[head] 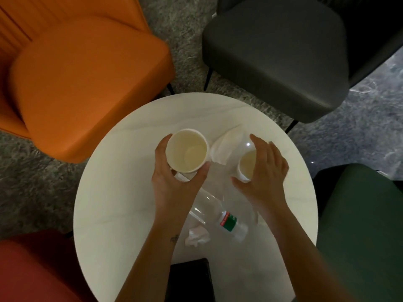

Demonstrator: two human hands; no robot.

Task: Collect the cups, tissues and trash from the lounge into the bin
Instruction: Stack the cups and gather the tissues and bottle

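Both my forearms reach forward, side by side. My left hand (172, 182) curls thumb and fingers round a cup (187, 151); my right hand (266, 171) is spread, fingers loosely arched, palm down.

Rt cup (246, 164) half hidden; maybe empty.

Reads off-white across the round table (122, 203), with faint grey veining. Plain bright orange on the far-left chair (87, 83), dark charcoal grey on the far-right chair (272, 57), deep green on the near-right chair (359, 225), red on the near-left chair (32, 269). Mottled grey and beige over the carpet (185, 29); glossy blue-black with thin white veins on the stone floor (370, 127) beside it. White outside and pale cream inside on the cup (186, 151), likewise on the other cup (246, 164). Plain white on the tissue (224, 147) and the crumpled tissue (197, 236). Clear on the bottle (227, 221), apart from a red and green label band. Black on the flat object (189, 280) at the table's near edge.
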